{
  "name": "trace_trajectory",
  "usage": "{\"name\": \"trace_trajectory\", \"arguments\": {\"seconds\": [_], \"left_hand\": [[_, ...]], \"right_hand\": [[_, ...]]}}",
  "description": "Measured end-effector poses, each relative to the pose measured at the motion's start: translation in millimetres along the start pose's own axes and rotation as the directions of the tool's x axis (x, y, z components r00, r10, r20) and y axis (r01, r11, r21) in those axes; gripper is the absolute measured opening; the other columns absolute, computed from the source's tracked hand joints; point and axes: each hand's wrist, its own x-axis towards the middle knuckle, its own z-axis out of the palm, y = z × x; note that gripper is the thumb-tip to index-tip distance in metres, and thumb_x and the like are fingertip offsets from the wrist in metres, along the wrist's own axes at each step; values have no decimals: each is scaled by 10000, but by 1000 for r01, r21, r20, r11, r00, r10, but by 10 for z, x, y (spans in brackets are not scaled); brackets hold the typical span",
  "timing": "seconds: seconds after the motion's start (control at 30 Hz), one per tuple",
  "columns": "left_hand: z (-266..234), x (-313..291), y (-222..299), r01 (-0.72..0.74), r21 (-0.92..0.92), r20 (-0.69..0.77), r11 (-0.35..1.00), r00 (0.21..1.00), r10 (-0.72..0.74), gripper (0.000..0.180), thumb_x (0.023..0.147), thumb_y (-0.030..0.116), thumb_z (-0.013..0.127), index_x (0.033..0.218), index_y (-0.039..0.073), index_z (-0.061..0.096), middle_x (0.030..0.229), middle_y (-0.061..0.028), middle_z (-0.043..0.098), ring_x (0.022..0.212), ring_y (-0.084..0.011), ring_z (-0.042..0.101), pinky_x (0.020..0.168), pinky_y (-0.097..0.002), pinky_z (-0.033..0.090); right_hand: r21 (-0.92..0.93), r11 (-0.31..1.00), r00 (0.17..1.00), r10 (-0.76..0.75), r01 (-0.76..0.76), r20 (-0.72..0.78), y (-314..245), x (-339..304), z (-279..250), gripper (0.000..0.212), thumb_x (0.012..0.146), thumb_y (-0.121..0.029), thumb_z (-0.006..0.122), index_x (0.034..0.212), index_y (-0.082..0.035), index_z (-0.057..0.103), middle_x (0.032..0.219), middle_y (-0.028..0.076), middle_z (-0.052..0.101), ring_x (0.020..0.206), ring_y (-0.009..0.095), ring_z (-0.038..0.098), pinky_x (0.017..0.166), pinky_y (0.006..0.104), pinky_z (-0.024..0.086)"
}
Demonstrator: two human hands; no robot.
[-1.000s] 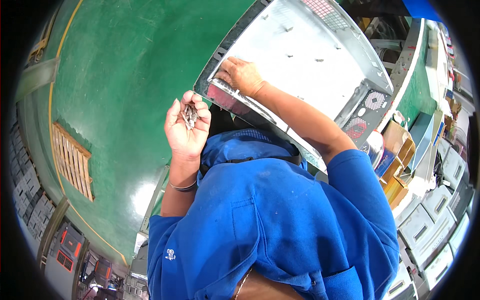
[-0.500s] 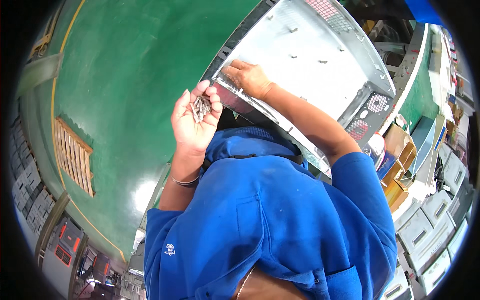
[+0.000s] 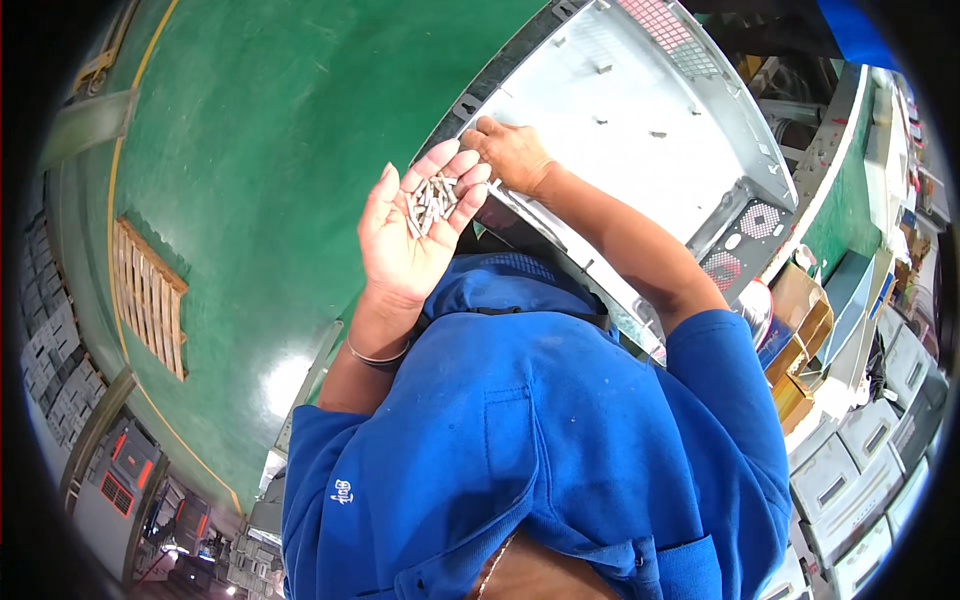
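My left hand (image 3: 405,245) is turned palm up, its fingers curled into a cup around a heap of small silvery metal pegs (image 3: 432,203), which look like standoffs. Just beyond it, my right hand (image 3: 508,155) reaches over the near left corner of a large open metal case (image 3: 590,160). Its fingers bend down by the case's rim, and whatever they hold is hidden. Several short posts (image 3: 657,134) stand up from the case's pale inner panel. The left fingertips come close to the right hand; I cannot tell whether they touch.
Perforated round vents (image 3: 722,268) mark the case's right end. To the right are a cardboard box (image 3: 805,320) and grey bins (image 3: 870,430). A wooden pallet (image 3: 150,300) lies on the green floor (image 3: 260,180) at left, near a yellow line.
My left hand has moved right and slightly up, closer to my right hand, with the pegs still in its palm. The right hand has shifted slightly right and stays at the case's corner.
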Motion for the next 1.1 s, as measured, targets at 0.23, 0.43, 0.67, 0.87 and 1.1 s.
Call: {"name": "trace_trajectory", "arguments": {"seconds": [0.23,0.43,0.67,0.87,1.1], "left_hand": [[48,-2,-28,1,45,-18,999,1000,0,530,915,356,298,1218,-71,375,1194,-242,460,1125,-346,449,966,-429,361],[165,0,-42,-12,70,-24,997,1000,13,552,916,351,286,1259,-80,312,1270,-251,379,1196,-353,365,1004,-440,306],[202,-4,-72,18,37,-22,999,1000,-17,573,920,383,275,1261,-75,320,1268,-248,384,1173,-358,395,1011,-453,296],[261,76,-155,83,72,-16,994,996,-82,626,919,436,244,1250,-89,322,1256,-235,400,1166,-343,407,1010,-460,299],[334,176,-259,134,78,7,988,991,-135,671,902,492,253,1228,-87,351,1185,-213,464,1106,-302,470,980,-436,346]], "right_hand": [[-6,999,989,34,-34,144,-5,85,-25,148,798,-230,477,788,-110,563,855,80,577,708,254,615,585,380,494],[2,998,987,69,-70,146,5,75,-45,142,795,-196,471,843,-100,563,898,85,587,763,256,615,625,386,491],[227,927,954,295,-298,49,-118,-94,-427,117,783,-116,507,873,-72,568,906,96,596,742,224,607,609,336,475],[840,534,915,379,-95,-138,-379,-206,-1142,84,722,-43,645,799,-57,612,740,42,549,662,134,555,587,250,442],[519,836,965,253,-179,-75,-477,-406,-1385,110,732,-54,641,836,-76,617,729,15,519,616,97,518,527,227,403]]}}
